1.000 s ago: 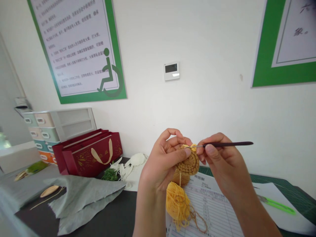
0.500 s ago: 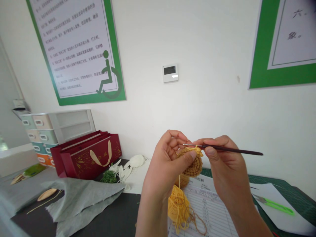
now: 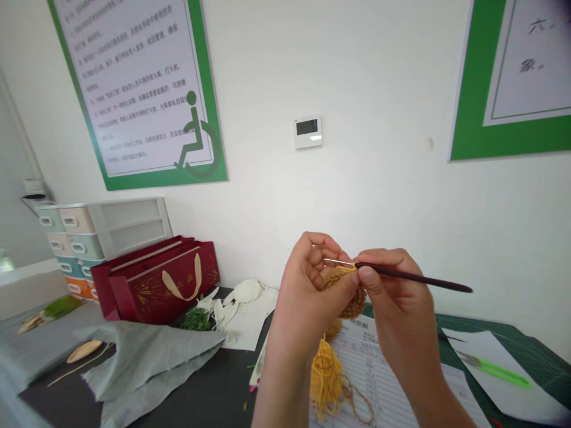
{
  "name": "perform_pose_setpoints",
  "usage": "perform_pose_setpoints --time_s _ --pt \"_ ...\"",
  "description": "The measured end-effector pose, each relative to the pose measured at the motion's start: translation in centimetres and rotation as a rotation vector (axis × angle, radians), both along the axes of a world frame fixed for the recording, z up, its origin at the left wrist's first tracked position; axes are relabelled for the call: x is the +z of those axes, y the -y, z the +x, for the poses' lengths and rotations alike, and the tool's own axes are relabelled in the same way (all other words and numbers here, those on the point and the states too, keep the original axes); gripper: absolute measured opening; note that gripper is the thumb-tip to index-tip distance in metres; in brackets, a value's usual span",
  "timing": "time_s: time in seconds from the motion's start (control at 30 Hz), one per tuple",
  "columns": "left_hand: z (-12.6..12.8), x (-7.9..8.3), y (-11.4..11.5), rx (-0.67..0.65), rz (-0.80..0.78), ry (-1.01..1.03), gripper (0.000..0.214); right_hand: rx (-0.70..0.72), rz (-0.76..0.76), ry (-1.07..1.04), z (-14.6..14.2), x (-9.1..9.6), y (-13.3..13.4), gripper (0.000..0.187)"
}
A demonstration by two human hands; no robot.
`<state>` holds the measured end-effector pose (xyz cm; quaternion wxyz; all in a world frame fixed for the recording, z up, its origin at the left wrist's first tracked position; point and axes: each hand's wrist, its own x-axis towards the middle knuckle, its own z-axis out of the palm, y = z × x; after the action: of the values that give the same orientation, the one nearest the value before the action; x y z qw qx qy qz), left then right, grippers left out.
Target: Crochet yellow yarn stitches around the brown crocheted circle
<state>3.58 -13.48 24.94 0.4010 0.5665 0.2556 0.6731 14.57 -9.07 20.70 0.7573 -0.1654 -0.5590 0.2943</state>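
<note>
My left hand [image 3: 314,279] pinches a round brown crochet piece [image 3: 355,306] between thumb and fingers, with yellow yarn along its top edge. In my right hand [image 3: 397,291] is a crochet hook [image 3: 419,277] with a dark handle, gripped like a pencil. Its thin metal tip points left, over the piece and in front of my left fingers. A yellow loop sits around the hook's shaft near the handle. Below my hands a bundle of yellow yarn [image 3: 326,380] lies on a printed sheet [image 3: 379,380]. Part of the crochet piece is hidden by my left thumb.
At the right, green snips [image 3: 497,371] lie on white paper over a green cutting mat [image 3: 526,345]. On the left stand a dark red gift bag [image 3: 165,279] and a drawer unit [image 3: 80,246]. Grey cloth [image 3: 147,362] and white crocheted pieces [image 3: 241,294] lie nearby.
My right hand has moved slightly left, closer to my left hand. More of the hook's metal shaft shows past the yarn, and its tip reaches further left. My left hand has shifted slightly right.
</note>
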Motion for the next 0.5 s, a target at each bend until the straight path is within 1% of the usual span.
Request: perform_pose_setpoints --time_s 0.07,0.13,0.23,0.33,0.4,0.5 --pt "-0.3 -0.2 -0.2 -0.094 0.006 0.014 0.037 -0.023 -0.045 -0.003 0.0 0.0 0.0 0.009" --pt "-0.6 -0.4 -0.4 -0.12 0.02 0.011 0.042 -0.021 -0.07 -0.005 0.0 0.0 0.0 0.012" --pt "-1.0 -0.5 -0.7 -0.085 0.062 -0.045 0.046 0.009 -0.097 -0.008 0.1 0.0 -0.3 0.015" --pt "-2.0 -0.4 -1.3 -0.087 0.115 -0.162 0.045 0.147 -0.18 -0.159 0.1 -0.1 -1.0 0.02" --pt "-3.0 -0.4 -2.0 -0.028 0.146 -0.174 0.041 0.23 -0.233 -0.282 0.2 -0.2 -1.7 0.023" --pt "-4.7 -0.5 -3.0 0.039 0.148 -0.184 0.028 0.251 -0.271 -0.385 0.5 -0.4 -2.9 0.026"
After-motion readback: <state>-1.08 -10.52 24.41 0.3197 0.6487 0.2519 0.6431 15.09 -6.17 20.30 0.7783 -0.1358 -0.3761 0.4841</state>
